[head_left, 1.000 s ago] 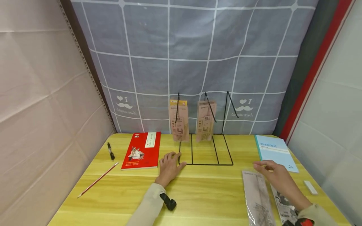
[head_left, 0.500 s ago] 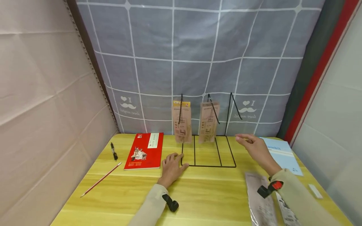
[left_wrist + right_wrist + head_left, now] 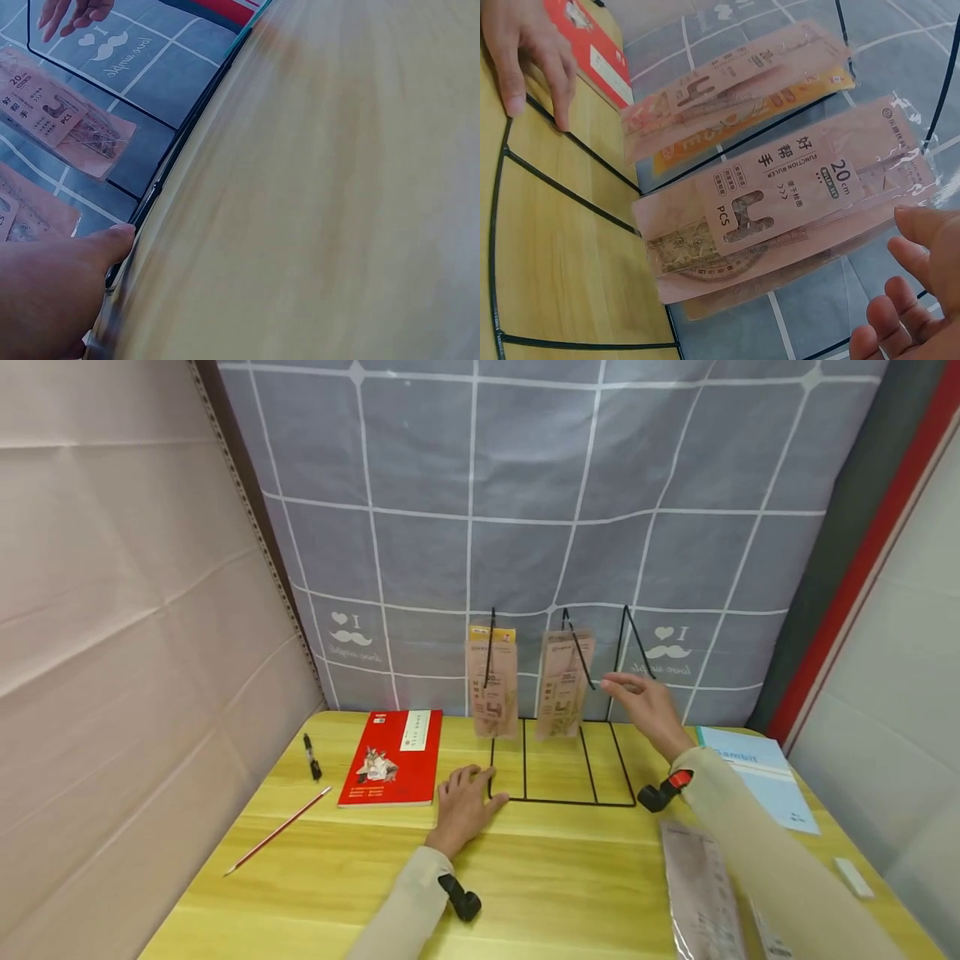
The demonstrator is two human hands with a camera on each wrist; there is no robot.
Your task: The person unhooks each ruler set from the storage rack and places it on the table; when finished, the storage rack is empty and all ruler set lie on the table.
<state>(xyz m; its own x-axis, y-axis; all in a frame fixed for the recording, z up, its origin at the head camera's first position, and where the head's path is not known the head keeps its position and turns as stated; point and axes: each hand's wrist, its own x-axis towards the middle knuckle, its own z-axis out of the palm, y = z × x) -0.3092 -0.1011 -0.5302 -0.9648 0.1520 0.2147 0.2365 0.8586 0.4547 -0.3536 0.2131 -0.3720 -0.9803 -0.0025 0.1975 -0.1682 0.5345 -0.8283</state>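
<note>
A black wire display rack stands on the wooden table, with hooks slanting forward at the top. My left hand rests on its front left corner, fingers spread and touching the wire. From the left hook hangs a pink ruler-set packet with a yellow-topped one behind it. Another pink ruler-set packet hangs from the middle hook. My right hand hovers between the middle and right hooks, fingers loosely bent, with nothing seen in them. In the right wrist view its thumb is beside that packet's edge; contact is unclear.
A pinkish plastic-wrapped packet lies at the front right, with another item mostly under my right sleeve. A blue notebook and a white eraser lie right. A red book, black pen and pencil lie left.
My right hand has moved from above the wrapped packet at the front right, up and leftward to the rack's hooks. My left hand has stayed on the rack's corner.
</note>
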